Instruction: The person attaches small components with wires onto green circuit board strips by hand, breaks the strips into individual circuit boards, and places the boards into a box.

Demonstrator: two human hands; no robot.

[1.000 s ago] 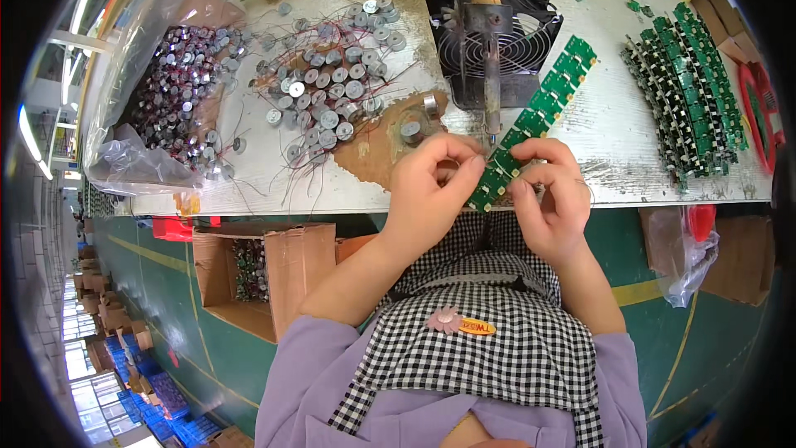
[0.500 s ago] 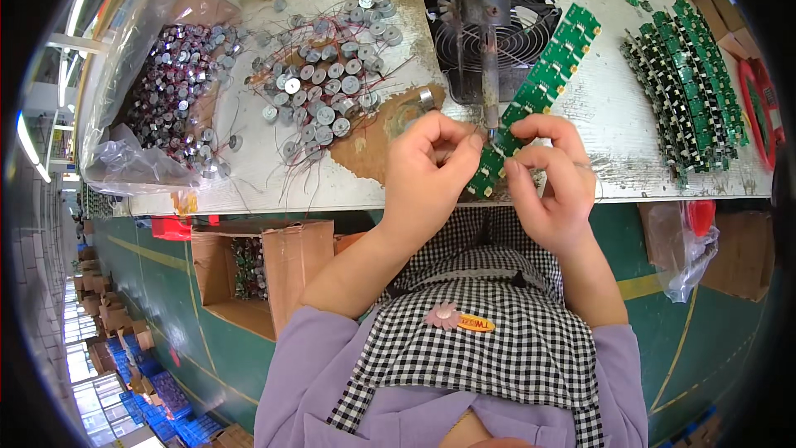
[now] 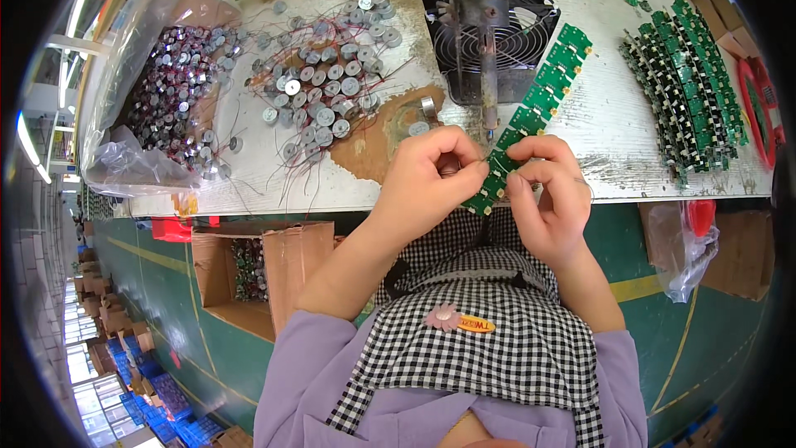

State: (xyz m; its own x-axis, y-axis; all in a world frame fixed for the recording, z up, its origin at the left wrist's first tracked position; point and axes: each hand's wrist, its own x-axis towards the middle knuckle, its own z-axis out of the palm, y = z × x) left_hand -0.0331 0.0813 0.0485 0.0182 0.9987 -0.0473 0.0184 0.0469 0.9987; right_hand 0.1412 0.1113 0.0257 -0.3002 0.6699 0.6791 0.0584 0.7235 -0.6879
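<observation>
A long green circuit board strip (image 3: 543, 91) slants up and to the right over the table's front edge, with my right hand (image 3: 551, 191) closed on its lower part. My left hand (image 3: 435, 178) is pinched at the strip's left edge; what lies between the fingertips is too small to make out. Just above both hands, a soldering iron (image 3: 489, 75) with a wooden handle points straight down, its tip a little apart from the board. Two small round metal motors (image 3: 419, 128) sit just beyond my left hand.
Many round motors with red wires (image 3: 323, 83) lie left of centre, beside a plastic-lined box of more (image 3: 174, 83). A black fan (image 3: 522, 33) stands behind the iron. Stacked green board strips (image 3: 692, 91) and a red-handled tool (image 3: 759, 108) are at the right.
Both hands and the board strip have shifted slightly down toward me, away from the iron's tip. A second motor beyond my left hand now shows more fully.
</observation>
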